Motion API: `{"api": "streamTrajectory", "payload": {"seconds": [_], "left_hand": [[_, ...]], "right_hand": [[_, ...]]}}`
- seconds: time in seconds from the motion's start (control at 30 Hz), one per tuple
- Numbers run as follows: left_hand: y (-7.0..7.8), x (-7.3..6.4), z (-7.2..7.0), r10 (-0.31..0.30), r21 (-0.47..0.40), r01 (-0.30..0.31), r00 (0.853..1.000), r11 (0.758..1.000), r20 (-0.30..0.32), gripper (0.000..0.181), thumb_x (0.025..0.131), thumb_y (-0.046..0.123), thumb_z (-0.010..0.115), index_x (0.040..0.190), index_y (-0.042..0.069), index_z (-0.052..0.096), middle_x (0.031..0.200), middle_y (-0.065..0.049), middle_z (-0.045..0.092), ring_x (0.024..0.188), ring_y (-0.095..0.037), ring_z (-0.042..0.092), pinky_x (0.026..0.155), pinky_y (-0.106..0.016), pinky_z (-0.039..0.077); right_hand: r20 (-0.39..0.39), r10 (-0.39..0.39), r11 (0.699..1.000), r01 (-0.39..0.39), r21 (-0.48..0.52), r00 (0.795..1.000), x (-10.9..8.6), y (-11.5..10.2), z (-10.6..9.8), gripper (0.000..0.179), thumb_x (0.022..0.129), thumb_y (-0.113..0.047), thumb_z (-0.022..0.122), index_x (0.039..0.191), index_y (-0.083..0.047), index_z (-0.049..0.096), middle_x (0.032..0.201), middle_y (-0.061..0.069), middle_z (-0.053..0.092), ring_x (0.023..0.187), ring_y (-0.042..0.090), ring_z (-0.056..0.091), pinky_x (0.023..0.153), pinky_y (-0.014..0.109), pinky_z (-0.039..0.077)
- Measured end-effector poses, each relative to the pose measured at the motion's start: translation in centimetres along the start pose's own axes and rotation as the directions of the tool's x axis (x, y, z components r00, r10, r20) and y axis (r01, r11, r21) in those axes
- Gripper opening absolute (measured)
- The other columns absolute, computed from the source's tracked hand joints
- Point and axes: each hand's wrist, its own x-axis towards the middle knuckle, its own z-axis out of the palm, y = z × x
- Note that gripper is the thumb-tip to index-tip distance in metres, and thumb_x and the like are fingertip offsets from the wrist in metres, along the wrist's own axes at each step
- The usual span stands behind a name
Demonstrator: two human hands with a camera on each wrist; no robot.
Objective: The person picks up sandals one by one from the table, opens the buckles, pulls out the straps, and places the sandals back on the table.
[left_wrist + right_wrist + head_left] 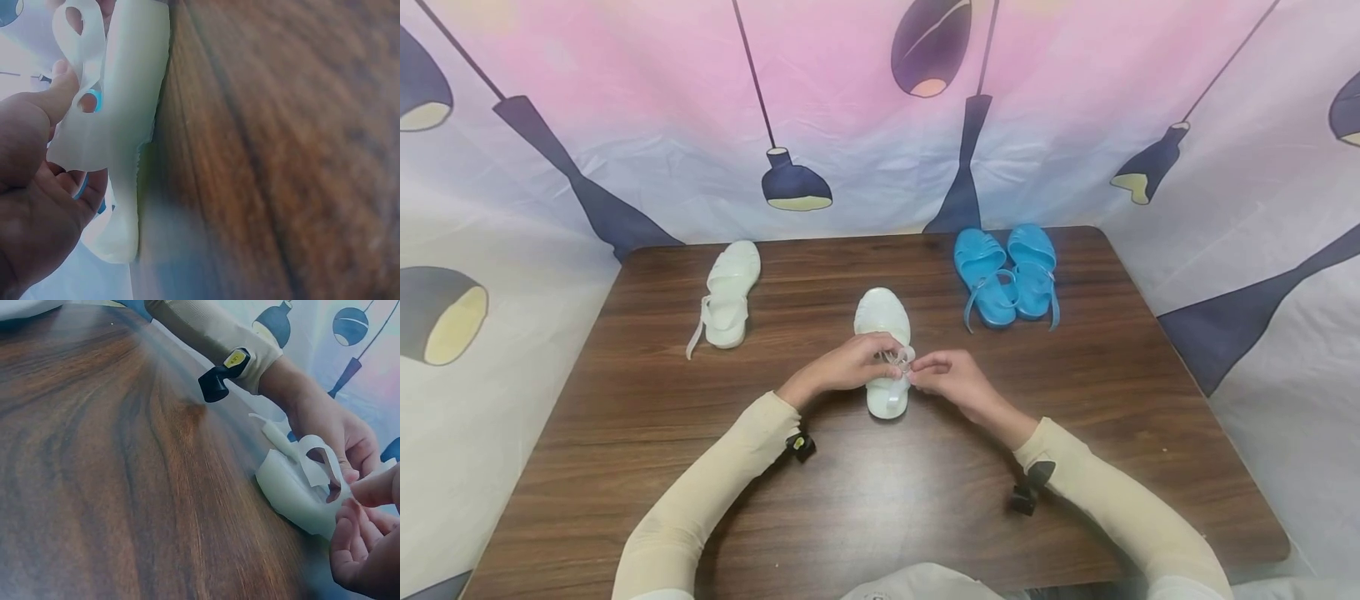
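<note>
A white jelly sandal (880, 312) lies on the table in front of me, toe pointing away. My left hand (859, 362) reaches over it from the left and pinches its ankle strap between thumb and fingers. From the other side my right hand (957, 379) pinches the strap near the buckle, thumb against forefinger. A loop of the strap (87, 44) stands up between the hands in the left wrist view. In the right wrist view, the fingertips of both hands meet beside the sandal's heel (287, 487); the fingers partly hide the buckle.
Another white sandal (735, 271) lies at the back left, its strap hanging loose. A pair of blue sandals (996, 296) stands at the back right, straps undone. The brown wooden table (1075, 358) ends at a printed curtain (865, 125) behind.
</note>
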Motion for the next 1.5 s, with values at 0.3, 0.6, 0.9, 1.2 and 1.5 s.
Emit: {"api": "streamTrajectory", "payload": {"seconds": [0.3,0.6,0.9,1.2,1.5], "left_hand": [[0.0,0.1,0.1,-0.006,-0.005,0.006,1.0,1.0,0.002,0.026,0.095,0.017,0.074,0.116,0.002,0.069,0.114,-0.009,0.07,0.11,-0.021,0.064,0.1,-0.036,0.052],[0.1,0.1,0.2,-0.005,-0.011,0.005,1.0,1.0,0.005,0.02,0.094,0.017,0.075,0.108,0.004,0.069,0.103,-0.004,0.067,0.098,-0.015,0.061,0.09,-0.032,0.053],[0.1,0.1,0.1,-0.018,-0.007,0.018,1.0,1.0,0.002,0.026,0.094,0.018,0.075,0.116,0.005,0.071,0.113,-0.006,0.07,0.108,-0.017,0.064,0.098,-0.033,0.052],[0.1,0.1,-0.1,-0.014,0.004,0.014,1.0,1.0,0.003,0.026,0.093,0.019,0.076,0.115,0.005,0.071,0.111,-0.005,0.07,0.107,-0.017,0.064,0.097,-0.034,0.052],[0.3,0.4,-0.1,-0.051,-0.002,0.051,0.999,0.999,-0.001,0.021,0.092,0.019,0.078,0.109,0.008,0.073,0.108,-0.003,0.071,0.102,-0.014,0.063,0.093,-0.032,0.052]], "right_hand": [[-0.027,-0.03,0.999,0.029,-0.029,0.999,0.1,-0.2,0.1,0.022,0.086,-0.007,0.081,0.104,0.005,0.073,0.088,0.01,0.076,0.078,0.016,0.071,0.072,0.029,0.059],[-0.062,-0.174,0.956,0.154,-0.249,0.983,0.4,-0.8,0.2,0.016,0.086,-0.011,0.083,0.094,-0.002,0.072,0.085,0.006,0.075,0.079,0.016,0.07,0.073,0.028,0.056],[-0.034,-0.192,0.926,0.17,-0.336,0.981,-0.1,-1.4,0.0,0.021,0.086,-0.019,0.084,0.098,-0.006,0.072,0.089,0.004,0.076,0.076,0.016,0.071,0.061,0.032,0.059],[-0.048,-0.262,0.909,0.229,-0.348,0.964,0.0,-1.6,-0.4,0.029,0.083,-0.028,0.087,0.101,-0.008,0.076,0.089,0.003,0.076,0.081,0.017,0.074,0.073,0.033,0.062],[-0.094,-0.394,0.851,0.324,-0.412,0.914,-0.1,-2.0,0.0,0.018,0.084,-0.024,0.087,0.094,-0.01,0.08,0.086,0.001,0.078,0.077,0.013,0.073,0.072,0.031,0.061]]}}
